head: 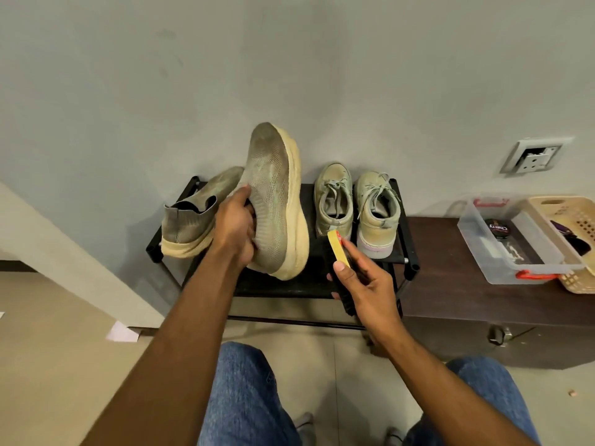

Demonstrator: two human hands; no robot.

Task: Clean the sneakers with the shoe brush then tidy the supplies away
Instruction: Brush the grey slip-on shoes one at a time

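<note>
1. The left hand (236,225) grips a grey knit sneaker (273,201) at its collar, fingers curled into the opening, and holds it above the shoe rack (283,284) with the toe up and the cream sole turned right.
2. The right hand (363,284) pinches the shoe brush (339,252), thumb on its yellow back and fingers wrapped under the dark bristles. The brush sits just right of the sneaker's heel, apart from it.
3. The sneaker's long axis runs almost upright and the brush lies roughly parallel to it, so a short leftward move of the right hand would likely bring bristles to the sole's edge.
4. The matching sneaker (196,217) rests at the rack's left end; a laced pair (357,207) stands at its right end, close behind the brush.
5. A clear plastic box (476,249) and a cream basket (576,220) sit on the dark bench (450,304) to the right, well apart.
</note>
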